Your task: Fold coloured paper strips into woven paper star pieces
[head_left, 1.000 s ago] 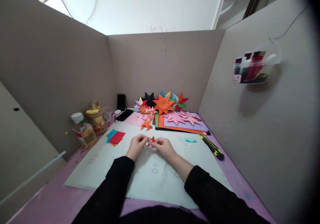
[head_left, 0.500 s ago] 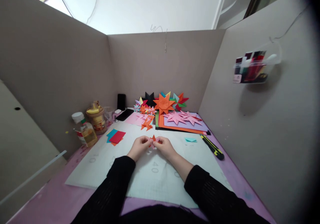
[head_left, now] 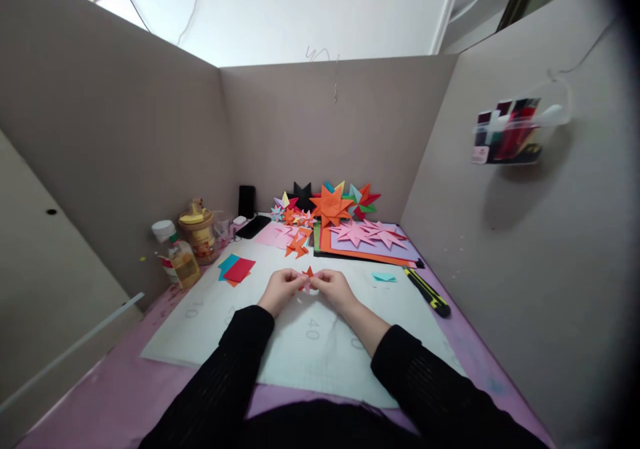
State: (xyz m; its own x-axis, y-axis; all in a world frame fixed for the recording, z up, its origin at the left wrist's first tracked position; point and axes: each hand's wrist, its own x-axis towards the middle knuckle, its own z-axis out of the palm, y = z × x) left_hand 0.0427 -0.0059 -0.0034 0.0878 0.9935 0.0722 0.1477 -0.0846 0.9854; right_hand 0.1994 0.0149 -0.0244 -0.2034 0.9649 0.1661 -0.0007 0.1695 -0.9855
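Between my hands is a small folded paper star [head_left: 309, 279] in orange and pink, partly covered by my fingers. My left hand [head_left: 283, 289] pinches its left side with thumb and forefinger. On the opposite side my right hand [head_left: 334, 287] grips it the same way. Both hands are over the white sheet [head_left: 290, 362] marked with numbers. Right of them lies a small folded turquoise paper [head_left: 384, 277]. Red, blue and orange paper squares [head_left: 238, 270] overlap to the left.
Finished paper stars [head_left: 332, 205] stand along the back, with pink stars [head_left: 356, 233] on stacked coloured sheets. A cutter knife [head_left: 428, 293] lies at the right. At the left are a bottle [head_left: 180, 259], a jar [head_left: 199, 234] and a phone [head_left: 253, 227]. Grey panels [head_left: 330, 129] enclose the table.
The view has shifted slightly. Both hands still grip the paper star in nearly the same place, and a little more of its pink part shows between the fingers.
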